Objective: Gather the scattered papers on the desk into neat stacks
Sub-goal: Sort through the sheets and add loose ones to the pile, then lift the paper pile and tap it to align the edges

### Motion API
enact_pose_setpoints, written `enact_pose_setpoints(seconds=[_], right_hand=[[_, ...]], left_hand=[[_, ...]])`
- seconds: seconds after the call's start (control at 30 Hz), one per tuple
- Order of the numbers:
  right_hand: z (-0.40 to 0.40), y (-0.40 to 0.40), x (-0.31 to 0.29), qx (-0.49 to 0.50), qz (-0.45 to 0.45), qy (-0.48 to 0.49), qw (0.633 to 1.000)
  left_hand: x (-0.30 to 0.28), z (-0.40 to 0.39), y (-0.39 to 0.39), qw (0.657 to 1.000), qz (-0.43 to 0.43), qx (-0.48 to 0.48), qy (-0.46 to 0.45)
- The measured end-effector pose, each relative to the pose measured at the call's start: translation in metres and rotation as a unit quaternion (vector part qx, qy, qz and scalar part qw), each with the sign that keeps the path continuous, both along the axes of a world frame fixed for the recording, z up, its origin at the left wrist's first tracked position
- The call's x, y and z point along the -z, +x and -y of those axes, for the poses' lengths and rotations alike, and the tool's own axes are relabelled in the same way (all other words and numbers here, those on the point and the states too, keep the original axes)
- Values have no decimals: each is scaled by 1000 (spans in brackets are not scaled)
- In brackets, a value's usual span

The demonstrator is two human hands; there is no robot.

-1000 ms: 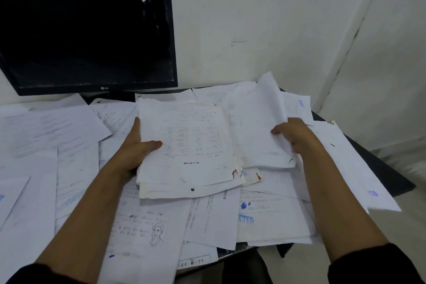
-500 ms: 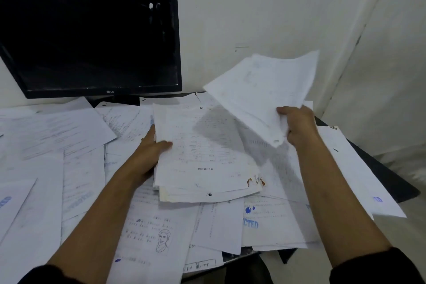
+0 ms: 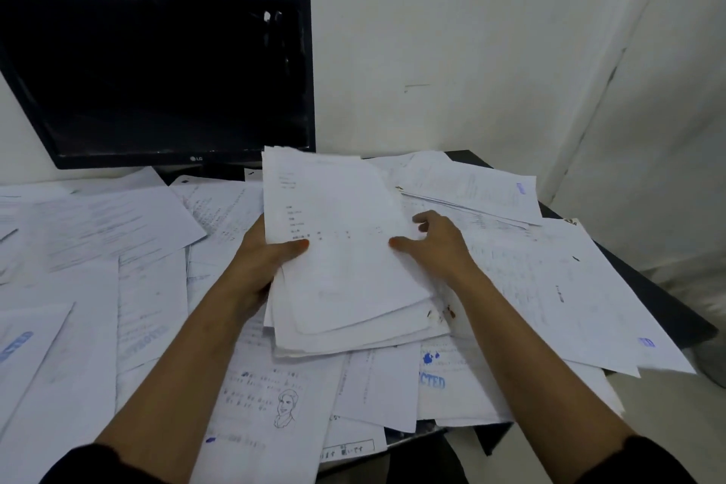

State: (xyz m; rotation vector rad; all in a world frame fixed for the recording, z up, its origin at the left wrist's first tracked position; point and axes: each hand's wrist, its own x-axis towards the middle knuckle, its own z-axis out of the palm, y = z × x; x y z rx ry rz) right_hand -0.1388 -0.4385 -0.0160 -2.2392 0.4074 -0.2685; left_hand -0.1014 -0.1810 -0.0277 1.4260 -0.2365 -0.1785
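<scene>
I saw left hand clamped on stack before monitor; right hand lay on it, fingers apart.

Matt white paper sheets, glossy black plastic monitor

A dark desk carries scattered papers spread before a black monitor at its back.
</scene>
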Motion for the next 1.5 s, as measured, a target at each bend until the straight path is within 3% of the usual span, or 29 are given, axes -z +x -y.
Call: enact_pose_setpoints(seconds=[0.07,0.13,0.23,0.53,0.67,0.83,1.17,1.37,1.5], right_hand=[[5,1,-6,7,7,131,991],[12,0,-14,-53,-2,286,957],[9,-7,-30,-176,30,347,921],[-38,-7,-81,-134,228,309,913],[-50,-10,-97,-163,260,315,898],[-59,-10,-98,-166,279,342,882],[-59,-1,-71,-144,250,342,894],[-54,3,-68,-177,182,249,935],[-41,-7,-56,-197,161,231,939]], left_hand=[[-7,-3,0,999,11,2,-30],[-13,-8,0,999,17,21,-45],[-21,-13,-2,998,24,44,-37],[-80,-22,4,987,144,-72,3],[-108,-26,1,971,207,-118,21],[-118,-31,-1,968,198,-151,-21],[-88,-32,3,981,157,-115,3],[-75,-28,6,975,169,-137,44],[-54,-30,4,981,135,-113,81]])
